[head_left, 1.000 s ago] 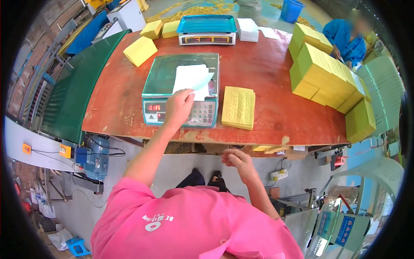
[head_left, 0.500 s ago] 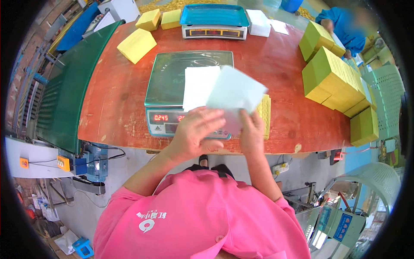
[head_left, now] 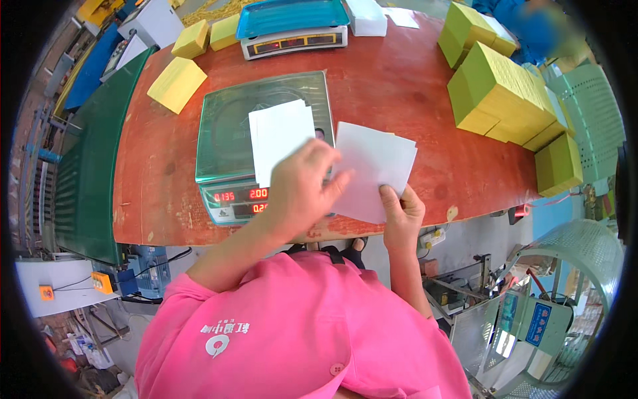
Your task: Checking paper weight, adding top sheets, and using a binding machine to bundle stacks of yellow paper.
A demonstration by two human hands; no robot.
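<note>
My right hand [head_left: 403, 216] grips a few white paper sheets [head_left: 372, 163] at their lower corner, thumb on top, and holds them just right of a digital scale [head_left: 219, 126]. Another thin stack of white sheets [head_left: 282, 130] lies on the scale's metal plate, its edges slightly uneven. Over this stack's lower right corner hovers my left hand [head_left: 302, 189]. Its thumb stands apart from the bent fingers, which are a little blurred, and I see nothing between them. The left hand covers part of the scale's lit red display.
A second scale with a blue tray [head_left: 292, 18] stands at the back, beside a white paper stack [head_left: 367, 18]. Yellow paper blocks [head_left: 502, 100] are piled at the right; another yellow block [head_left: 177, 84] lies at the left. A person in blue [head_left: 518, 30] is at the far right.
My right hand has moved the held sheets slightly down and away from the stack on the scale. My left hand has shifted up toward that stack. The whole view has turned slightly.
</note>
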